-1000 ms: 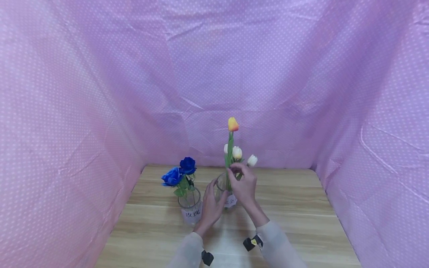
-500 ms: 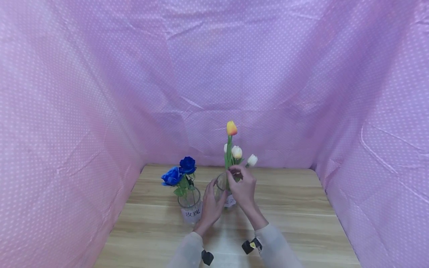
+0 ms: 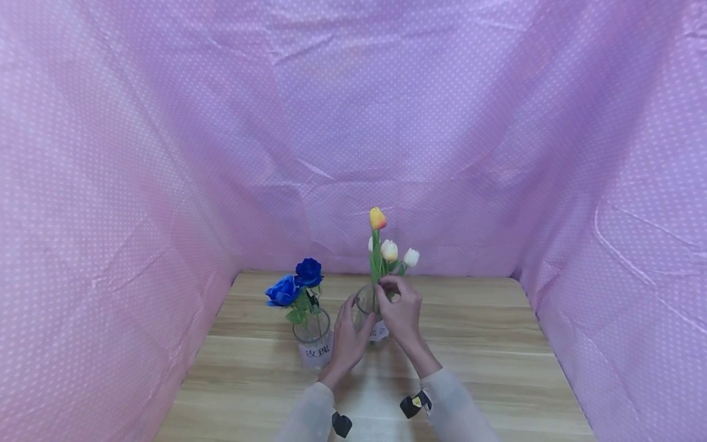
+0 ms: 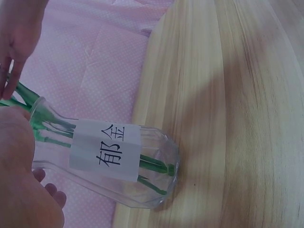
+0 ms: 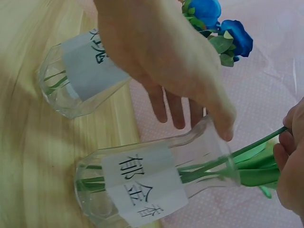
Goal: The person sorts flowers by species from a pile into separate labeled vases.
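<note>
A yellow-orange tulip (image 3: 378, 218) stands upright above a clear glass vase (image 5: 204, 147) with a white paper label. My right hand (image 3: 402, 310) pinches its green stem between thumb and fingers just above the rim. White tulips (image 3: 389, 250) rise behind that hand from the same vase. At the vase's left side, my left hand (image 3: 349, 341) holds the neck, thumb on the near side and fingers on the far side. Green stem ends (image 4: 156, 166) reach down near the bottom of the glass in the left wrist view.
To the left of my left hand stands a second labelled glass vase (image 3: 312, 334) holding two blue roses (image 3: 284, 290). Both vases rest on a wood-grain table (image 3: 469, 344). Pink dotted cloth (image 3: 353, 123) hangs around the back and sides.
The yellow-orange tulip has sunk lower and shifted slightly left, with my right hand slightly lower too. The rightmost white tulip has moved a little left and up. My left hand has stayed in place.
</note>
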Available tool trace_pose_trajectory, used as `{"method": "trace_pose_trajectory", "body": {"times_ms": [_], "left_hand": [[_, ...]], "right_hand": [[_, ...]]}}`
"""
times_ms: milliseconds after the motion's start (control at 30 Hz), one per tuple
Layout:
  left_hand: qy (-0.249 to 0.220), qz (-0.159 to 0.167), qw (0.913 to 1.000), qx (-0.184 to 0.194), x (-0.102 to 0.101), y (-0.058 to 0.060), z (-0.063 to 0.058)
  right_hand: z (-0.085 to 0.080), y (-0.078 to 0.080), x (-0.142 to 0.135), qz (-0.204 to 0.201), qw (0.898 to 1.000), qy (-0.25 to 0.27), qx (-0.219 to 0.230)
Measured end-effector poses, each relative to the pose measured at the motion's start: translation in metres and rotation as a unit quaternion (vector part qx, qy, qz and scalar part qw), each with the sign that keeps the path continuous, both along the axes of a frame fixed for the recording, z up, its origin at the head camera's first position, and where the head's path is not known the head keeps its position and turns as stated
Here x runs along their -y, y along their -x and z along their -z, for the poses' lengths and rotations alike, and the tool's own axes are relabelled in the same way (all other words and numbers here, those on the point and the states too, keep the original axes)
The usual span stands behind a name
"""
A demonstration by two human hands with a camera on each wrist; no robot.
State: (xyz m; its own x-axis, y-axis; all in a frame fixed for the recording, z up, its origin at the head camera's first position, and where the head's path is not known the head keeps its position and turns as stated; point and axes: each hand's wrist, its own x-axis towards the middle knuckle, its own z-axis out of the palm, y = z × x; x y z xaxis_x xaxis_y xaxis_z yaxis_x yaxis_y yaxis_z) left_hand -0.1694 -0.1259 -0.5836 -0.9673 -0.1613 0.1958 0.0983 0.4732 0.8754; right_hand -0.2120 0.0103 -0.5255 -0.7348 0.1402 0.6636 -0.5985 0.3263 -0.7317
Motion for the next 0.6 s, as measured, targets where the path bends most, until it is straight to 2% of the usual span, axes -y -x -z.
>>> {"method": "trace_pose_trajectory", "body": {"times_ms": [367, 600], "left_hand": [[-0.004, 0.003, 0.9999, 0.011, 0.001, -0.001, -0.002], [-0.011, 0.012, 0.9998, -0.005, 0.002, -0.002, -0.002]], "right_hand": [[0.017, 0.000, 0.000, -0.003, 0.998, 0.020, 0.057], [0.028, 0.000, -0.001, -0.002, 0.997, -0.007, 0.073]]}}
